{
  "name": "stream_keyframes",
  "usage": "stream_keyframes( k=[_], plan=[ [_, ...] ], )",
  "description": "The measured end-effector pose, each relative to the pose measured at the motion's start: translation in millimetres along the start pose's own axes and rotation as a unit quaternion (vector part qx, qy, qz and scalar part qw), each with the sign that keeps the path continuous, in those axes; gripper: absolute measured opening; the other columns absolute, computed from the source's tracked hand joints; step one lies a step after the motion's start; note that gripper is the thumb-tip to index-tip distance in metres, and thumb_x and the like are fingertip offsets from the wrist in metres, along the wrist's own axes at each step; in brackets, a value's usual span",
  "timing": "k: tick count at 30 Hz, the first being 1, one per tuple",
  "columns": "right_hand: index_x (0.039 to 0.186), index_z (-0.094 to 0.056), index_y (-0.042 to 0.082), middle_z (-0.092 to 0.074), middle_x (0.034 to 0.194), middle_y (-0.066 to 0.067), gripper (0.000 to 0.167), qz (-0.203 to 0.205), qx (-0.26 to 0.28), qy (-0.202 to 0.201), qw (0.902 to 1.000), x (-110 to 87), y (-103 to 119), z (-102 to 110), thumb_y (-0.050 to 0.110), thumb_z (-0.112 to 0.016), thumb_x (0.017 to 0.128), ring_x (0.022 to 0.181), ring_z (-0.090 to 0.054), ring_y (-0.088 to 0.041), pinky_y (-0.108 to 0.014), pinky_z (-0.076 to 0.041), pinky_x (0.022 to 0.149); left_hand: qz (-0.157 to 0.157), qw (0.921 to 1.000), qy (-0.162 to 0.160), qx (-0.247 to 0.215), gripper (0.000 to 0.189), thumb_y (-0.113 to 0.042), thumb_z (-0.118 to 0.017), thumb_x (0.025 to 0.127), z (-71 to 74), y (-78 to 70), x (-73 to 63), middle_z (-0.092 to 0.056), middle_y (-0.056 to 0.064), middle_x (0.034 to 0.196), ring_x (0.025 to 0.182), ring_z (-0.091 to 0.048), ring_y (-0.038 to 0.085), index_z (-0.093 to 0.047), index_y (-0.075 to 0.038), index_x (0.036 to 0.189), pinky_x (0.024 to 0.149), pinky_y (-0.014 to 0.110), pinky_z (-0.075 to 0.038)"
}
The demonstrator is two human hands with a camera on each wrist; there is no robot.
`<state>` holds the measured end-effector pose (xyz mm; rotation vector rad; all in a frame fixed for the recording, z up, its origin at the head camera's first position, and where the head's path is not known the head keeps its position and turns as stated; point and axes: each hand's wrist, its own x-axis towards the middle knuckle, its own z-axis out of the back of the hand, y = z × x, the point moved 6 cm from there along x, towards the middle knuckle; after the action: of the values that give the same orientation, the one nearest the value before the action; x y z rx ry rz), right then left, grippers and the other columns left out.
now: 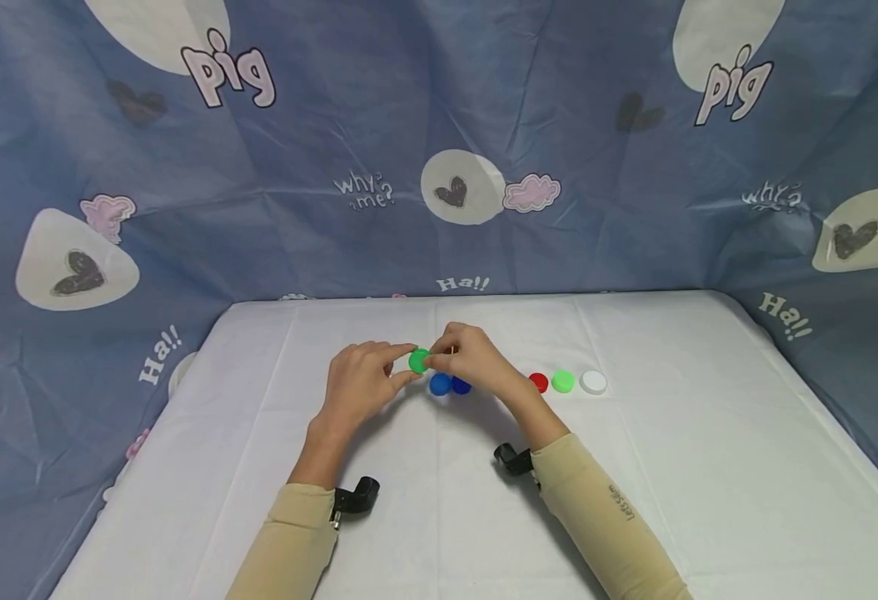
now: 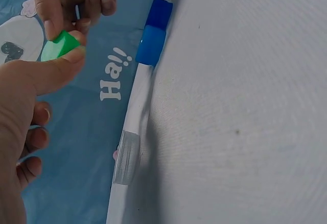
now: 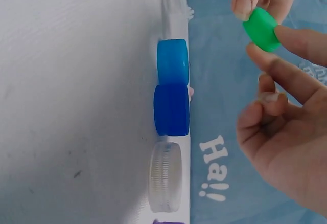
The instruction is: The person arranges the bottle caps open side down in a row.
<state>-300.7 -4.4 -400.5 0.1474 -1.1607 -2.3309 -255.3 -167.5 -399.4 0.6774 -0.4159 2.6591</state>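
A green bottle cap [image 1: 419, 361] is held up above the white tabletop between both hands. My left hand [image 1: 356, 379] pinches its left side between thumb and forefinger. From the other side my right hand [image 1: 476, 360] also grips it with thumb and forefinger, its other fingers curled in. In the right wrist view the green cap [image 3: 261, 29] appears tilted, with fingertips at both ends. Just below the hands, a lighter blue cap [image 1: 440, 384] and a dark blue cap [image 1: 461, 387] sit side by side, touching in the wrist views.
Right of my right forearm lie a red cap [image 1: 538, 382], a light green cap [image 1: 563, 382] and a white cap [image 1: 593, 382] in a row. A clear ridged cap [image 3: 166, 178] stands near the dark blue one, with a purple edge [image 3: 168, 222] beyond. Blue printed cloth [image 1: 379, 250] hangs behind the table.
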Motion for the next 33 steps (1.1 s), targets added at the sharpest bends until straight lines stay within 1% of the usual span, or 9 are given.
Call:
stream_keyframes(
  k=[3,6,8,13,18,22,27,30,33],
  plan=[
    [0.092,-0.081,0.014,-0.064,0.089,-0.003,0.018,-0.020,0.024,0.014,0.9994,-1.0,-5,2,0.027,-0.068,0.089,0.079,-0.057,-0.019,-0.030,-0.047,0.071,-0.021,0.9996,-0.019,-0.002,0.042,-0.042,-0.081,0.080,2.2,-3.9,0.6,-0.048,-0.009,0.056,0.054,-0.038,0.008,-0.074,-0.029,0.119,0.061,0.030,-0.042],
    [0.092,-0.081,0.015,-0.066,0.092,-0.004,0.020,-0.036,0.043,0.027,0.9981,-1.7,-10,1,0.028,-0.066,0.089,0.083,-0.060,-0.022,-0.031,-0.048,0.074,-0.032,0.9991,-0.025,-0.005,0.041,-0.039,-0.082,0.079,1.9,-5.8,0.3,-0.048,-0.009,0.057,0.055,-0.038,0.008,-0.074,-0.030,0.119,0.063,0.030,-0.042],
    [0.093,-0.081,0.015,-0.066,0.094,-0.004,0.021,-0.043,0.051,0.035,0.9972,-1.6,-12,0,0.028,-0.065,0.090,0.085,-0.061,-0.022,-0.032,-0.049,0.076,-0.034,0.9991,-0.024,-0.005,0.040,-0.039,-0.083,0.079,1.1,-5.9,0.0,-0.049,-0.009,0.057,0.056,-0.039,0.008,-0.075,-0.030,0.117,0.063,0.029,-0.042],
    [0.093,-0.081,0.016,-0.067,0.096,-0.004,0.020,-0.055,0.050,0.047,0.9961,-1.8,-14,-2,0.027,-0.065,0.090,0.088,-0.060,-0.019,-0.032,-0.048,0.080,-0.031,0.9994,-0.017,-0.006,0.040,-0.038,-0.084,0.078,0.8,-5.8,-0.7,-0.049,-0.010,0.056,0.056,-0.039,0.008,-0.076,-0.029,0.116,0.063,0.029,-0.041],
    [0.092,-0.081,0.017,-0.068,0.097,-0.002,0.019,-0.053,0.042,0.049,0.9965,-1.0,-13,-2,0.029,-0.066,0.090,0.089,-0.060,-0.017,-0.033,-0.049,0.082,-0.032,0.9994,-0.013,-0.008,0.038,-0.037,-0.083,0.079,0.9,-6.1,-1.0,-0.050,-0.010,0.057,0.055,-0.040,0.007,-0.076,-0.029,0.115,0.061,0.029,-0.041],
    [0.094,-0.081,0.018,-0.068,0.099,-0.002,0.019,-0.052,0.034,0.054,0.9966,-0.1,-12,-4,0.030,-0.066,0.092,0.091,-0.060,-0.017,-0.034,-0.048,0.083,-0.027,0.9995,-0.008,-0.012,0.037,-0.036,-0.083,0.079,-0.7,-3.3,-1.8,-0.051,-0.010,0.058,0.056,-0.041,0.007,-0.076,-0.029,0.115,0.061,0.028,-0.040],
    [0.104,-0.079,0.017,-0.067,0.101,-0.001,0.022,-0.053,0.022,0.055,0.9968,0.7,-10,-5,0.032,-0.068,0.092,0.089,-0.058,-0.018,-0.031,-0.047,0.077,-0.014,0.9997,-0.003,-0.018,0.035,-0.038,-0.083,0.080,-2.3,1.1,-2.2,-0.053,-0.009,0.059,0.056,-0.042,0.007,-0.077,-0.029,0.113,0.060,0.028,-0.039],
    [0.109,-0.076,0.017,-0.063,0.095,-0.002,0.024,-0.039,0.004,0.043,0.9983,1.1,-8,-5,0.031,-0.071,0.090,0.084,-0.055,-0.019,-0.030,-0.045,0.070,-0.003,0.9998,0.003,-0.021,0.034,-0.040,-0.081,0.081,-2.9,3.4,-1.6,-0.053,-0.009,0.060,0.056,-0.042,0.007,-0.077,-0.029,0.112,0.059,0.028,-0.039],
    [0.111,-0.075,0.018,-0.058,0.088,-0.003,0.025,-0.018,-0.019,0.030,0.9992,1.8,-5,-5,0.028,-0.074,0.089,0.080,-0.053,-0.019,-0.029,-0.043,0.065,0.010,0.9995,0.010,-0.028,0.034,-0.042,-0.080,0.082,-2.5,5.4,-1.4,-0.055,-0.009,0.061,0.056,-0.043,0.007,-0.077,-0.029,0.112,0.058,0.027,-0.038]
  ],
)
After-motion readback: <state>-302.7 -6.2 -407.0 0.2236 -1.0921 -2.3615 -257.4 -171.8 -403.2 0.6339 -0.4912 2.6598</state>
